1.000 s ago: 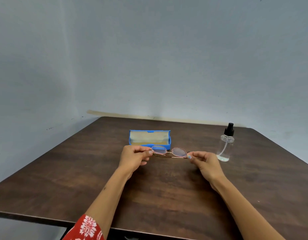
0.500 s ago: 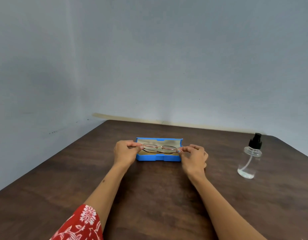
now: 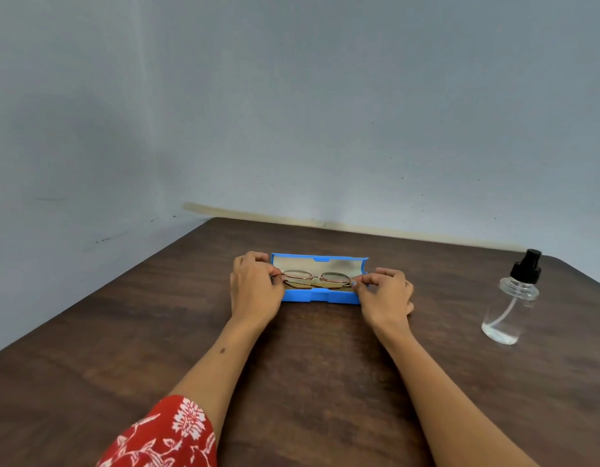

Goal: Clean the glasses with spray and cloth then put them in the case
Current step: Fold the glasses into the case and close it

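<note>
Our left hand (image 3: 256, 288) pinches the left end of the glasses (image 3: 317, 279), and our right hand (image 3: 386, 294) pinches the right end, so both hands are closed on the thin metal frame. We see the glasses folded and lying lengthwise inside the open blue case (image 3: 320, 296), over its tan lining. The case sits on the dark wooden worktop (image 3: 308, 382). Well off to our right stands the clear spray bottle (image 3: 512, 298) with its black pump top, upright.
</note>
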